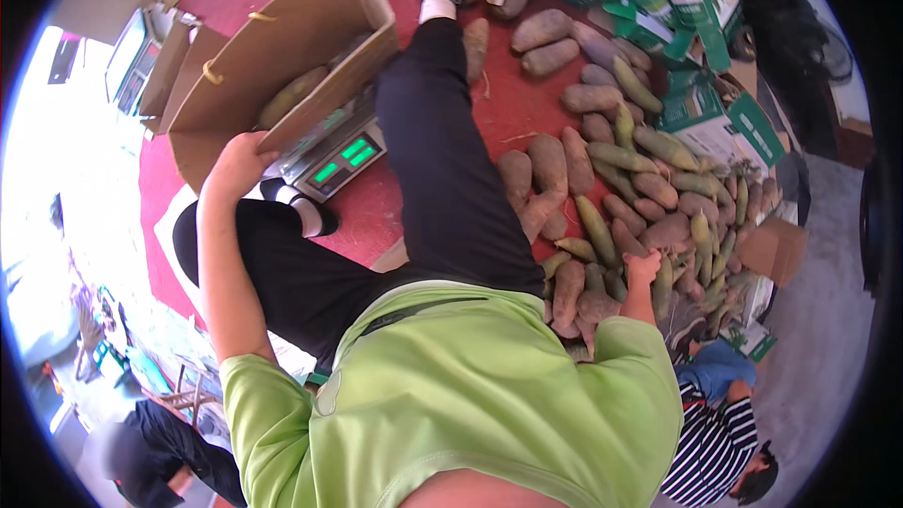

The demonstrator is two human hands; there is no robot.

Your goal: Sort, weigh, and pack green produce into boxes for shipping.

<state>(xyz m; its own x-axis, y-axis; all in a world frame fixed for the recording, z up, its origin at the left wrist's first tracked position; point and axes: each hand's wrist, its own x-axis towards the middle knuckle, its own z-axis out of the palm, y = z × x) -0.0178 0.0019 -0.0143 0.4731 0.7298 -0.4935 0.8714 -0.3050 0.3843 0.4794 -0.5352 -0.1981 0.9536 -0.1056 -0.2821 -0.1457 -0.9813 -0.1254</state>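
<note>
On the left, my left hand (243,162) grips the near edge of an open cardboard box (329,5) with yellow cord handles. A long greenish-brown root (290,99) lies inside it. The box rests on a digital scale (334,165) with green lit digits. At the right, my right hand (642,268) is down in a large pile of roots, its fingers curled against a reddish-brown sweet potato (627,239). What those fingers hold, if anything, is hidden. Around it lie more sweet potatoes (548,165) and longer green roots (594,228).
Green and white cartons (710,122) stand behind the pile, with a brown cardboard piece (773,250) at its right. My legs straddle the red floor covering (362,226). One person in stripes (710,442) is at lower right; another in black (174,447) is at lower left.
</note>
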